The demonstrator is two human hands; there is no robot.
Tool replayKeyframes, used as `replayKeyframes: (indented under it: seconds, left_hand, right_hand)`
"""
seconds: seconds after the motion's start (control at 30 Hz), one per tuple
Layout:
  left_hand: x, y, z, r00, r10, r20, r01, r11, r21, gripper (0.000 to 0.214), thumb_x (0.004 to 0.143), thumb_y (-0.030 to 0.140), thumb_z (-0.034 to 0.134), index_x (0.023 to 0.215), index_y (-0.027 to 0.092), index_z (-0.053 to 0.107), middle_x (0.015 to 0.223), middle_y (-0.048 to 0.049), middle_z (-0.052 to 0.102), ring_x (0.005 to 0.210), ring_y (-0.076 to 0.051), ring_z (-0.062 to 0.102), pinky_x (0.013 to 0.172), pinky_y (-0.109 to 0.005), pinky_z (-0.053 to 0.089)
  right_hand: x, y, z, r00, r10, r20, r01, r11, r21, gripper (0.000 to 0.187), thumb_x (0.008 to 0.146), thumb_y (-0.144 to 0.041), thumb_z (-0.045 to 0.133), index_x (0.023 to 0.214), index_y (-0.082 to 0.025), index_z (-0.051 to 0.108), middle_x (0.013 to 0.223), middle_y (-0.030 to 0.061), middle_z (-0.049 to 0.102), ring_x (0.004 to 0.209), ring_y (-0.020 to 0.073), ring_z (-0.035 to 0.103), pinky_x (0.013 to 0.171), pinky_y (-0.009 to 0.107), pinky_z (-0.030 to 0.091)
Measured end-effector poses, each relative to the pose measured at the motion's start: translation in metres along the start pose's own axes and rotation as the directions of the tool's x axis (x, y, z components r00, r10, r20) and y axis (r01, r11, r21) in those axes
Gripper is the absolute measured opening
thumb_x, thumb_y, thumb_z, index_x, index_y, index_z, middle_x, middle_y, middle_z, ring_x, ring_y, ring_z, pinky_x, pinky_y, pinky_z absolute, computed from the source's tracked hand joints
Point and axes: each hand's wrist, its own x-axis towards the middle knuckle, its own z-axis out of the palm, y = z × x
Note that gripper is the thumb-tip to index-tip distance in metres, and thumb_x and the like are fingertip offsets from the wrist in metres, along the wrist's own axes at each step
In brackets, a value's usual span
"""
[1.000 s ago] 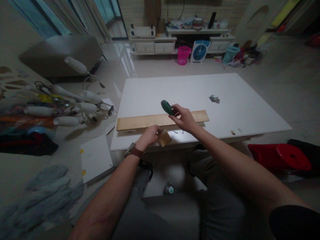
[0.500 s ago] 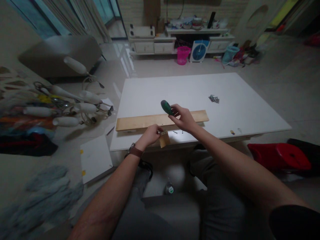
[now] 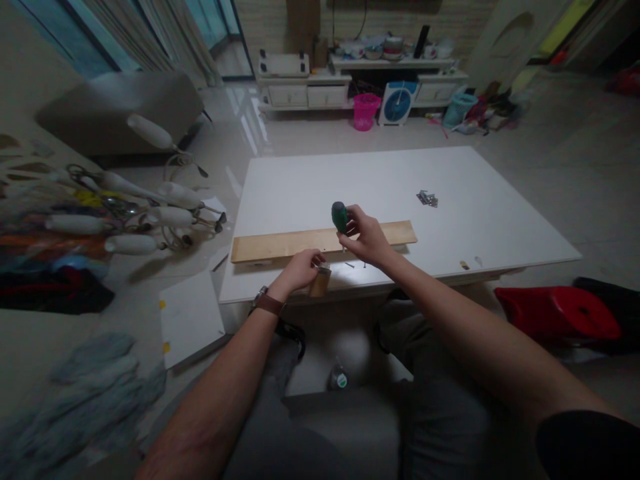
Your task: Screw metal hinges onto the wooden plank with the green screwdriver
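A long pale wooden plank [image 3: 280, 243] lies across the near part of the white table [image 3: 380, 180]. My right hand [image 3: 367, 237] is closed round a green-handled screwdriver [image 3: 339, 217], which stands nearly upright over the plank. At the table's front edge my left hand [image 3: 300, 268], with a brown watch strap on the wrist, grips a small wooden block [image 3: 320, 281]. A few loose screws [image 3: 356, 265] lie on the table just in front of the plank.
A small heap of screws [image 3: 428, 198] lies further right on the table. A red stool [image 3: 557, 312] stands at the right, a white panel [image 3: 191, 317] lies on the floor at the left, and a bottle [image 3: 339, 376] stands between my knees.
The screwdriver has swung from a leftward tilt to nearly upright. The small block in my left hand has turned and dropped slightly towards the table edge.
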Motion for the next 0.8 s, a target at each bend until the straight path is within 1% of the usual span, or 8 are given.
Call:
replayKeyframes:
  seconds: [0.13, 0.23, 0.33, 0.4, 0.5, 0.6, 0.7, 0.8]
  left_hand:
    - [-0.001, 0.003, -0.006, 0.998, -0.068, -0.015, 0.064, 0.981, -0.183, 0.031, 0.067, -0.008, 0.061, 0.084, 0.017, 0.072, 0.074, -0.0035, 0.07, 0.07, -0.018, 0.063, 0.068, -0.027, 0.047]
    - [-0.002, 0.008, -0.013, 0.98, -0.185, -0.068, 0.142, 0.899, -0.414, 0.035, 0.065, -0.006, 0.064, 0.092, 0.016, 0.069, 0.071, -0.0011, 0.066, 0.063, -0.015, 0.06, 0.06, -0.025, 0.045]
    - [-0.003, 0.015, -0.019, 0.923, -0.331, -0.198, 0.144, 0.772, -0.619, 0.044, 0.06, -0.009, 0.061, 0.097, 0.016, 0.065, 0.068, 0.0023, 0.062, 0.059, -0.013, 0.057, 0.058, -0.022, 0.045]
    - [-0.002, 0.02, -0.022, 0.87, -0.436, -0.229, 0.14, 0.666, -0.733, 0.047, 0.06, -0.01, 0.06, 0.099, 0.016, 0.062, 0.071, 0.0014, 0.063, 0.062, -0.013, 0.059, 0.06, -0.021, 0.047]
    - [-0.002, 0.027, -0.026, 0.818, -0.556, -0.149, 0.156, 0.463, -0.873, 0.05, 0.061, -0.011, 0.061, 0.101, 0.018, 0.059, 0.085, -0.0041, 0.07, 0.072, -0.015, 0.067, 0.067, -0.024, 0.053]
    - [-0.003, 0.031, -0.028, 0.803, -0.595, -0.033, 0.162, 0.272, -0.949, 0.056, 0.062, -0.014, 0.06, 0.106, 0.02, 0.057, 0.1, -0.0083, 0.073, 0.083, -0.016, 0.07, 0.078, -0.027, 0.058]
    - [-0.004, 0.032, -0.029, 0.815, -0.578, 0.035, 0.159, 0.165, -0.973, 0.057, 0.064, -0.015, 0.057, 0.11, 0.019, 0.059, 0.107, -0.0108, 0.072, 0.088, -0.016, 0.07, 0.084, -0.027, 0.06]
    - [-0.005, 0.031, -0.028, 0.837, -0.542, 0.07, 0.161, 0.122, -0.979, 0.054, 0.065, -0.015, 0.055, 0.109, 0.016, 0.062, 0.104, -0.0115, 0.071, 0.088, -0.016, 0.07, 0.084, -0.025, 0.061]
  right_hand:
    - [0.0, -0.002, 0.001, 0.999, -0.033, -0.028, 0.033, 0.999, -0.003, 0.038, 0.079, -0.027, 0.065, 0.113, -0.026, 0.05, 0.086, 0.0001, 0.063, 0.073, 0.018, 0.062, 0.071, 0.037, 0.054]
    - [0.0, -0.004, 0.0, 0.996, -0.045, -0.075, 0.043, 0.999, -0.032, 0.036, 0.077, -0.025, 0.063, 0.11, -0.026, 0.049, 0.084, -0.0001, 0.059, 0.075, 0.0183, 0.059, 0.071, 0.037, 0.051]
    - [0.001, -0.004, -0.001, 0.993, -0.017, -0.114, 0.012, 0.999, -0.047, 0.034, 0.075, -0.023, 0.06, 0.106, -0.026, 0.048, 0.086, 0.001, 0.058, 0.079, 0.0195, 0.056, 0.072, 0.037, 0.047]
    - [0.002, -0.003, -0.002, 0.992, -0.004, -0.124, -0.003, 0.999, -0.052, 0.032, 0.073, -0.02, 0.056, 0.102, -0.027, 0.046, 0.085, 0.0011, 0.056, 0.079, 0.0198, 0.054, 0.071, 0.036, 0.043]
    - [0.005, -0.002, -0.002, 0.989, -0.037, -0.141, 0.025, 0.996, -0.088, 0.029, 0.067, -0.019, 0.052, 0.094, -0.026, 0.044, 0.079, -0.0006, 0.05, 0.073, 0.0182, 0.047, 0.069, 0.035, 0.038]
    - [0.006, -0.003, -0.001, 0.988, -0.046, -0.145, 0.03, 0.994, -0.109, 0.027, 0.064, -0.02, 0.051, 0.089, -0.026, 0.043, 0.074, -0.0025, 0.045, 0.069, 0.0166, 0.042, 0.068, 0.034, 0.034]
    - [0.006, -0.005, 0.002, 0.992, 0.011, -0.125, -0.025, 0.994, -0.106, 0.022, 0.066, -0.023, 0.055, 0.084, -0.026, 0.044, 0.069, -0.004, 0.044, 0.066, 0.0156, 0.041, 0.065, 0.032, 0.032]
    - [0.006, -0.004, 0.006, 0.993, 0.068, -0.093, -0.079, 0.991, -0.112, 0.019, 0.072, -0.031, 0.063, 0.078, -0.025, 0.046, 0.069, -0.0031, 0.049, 0.068, 0.0159, 0.044, 0.066, 0.032, 0.032]
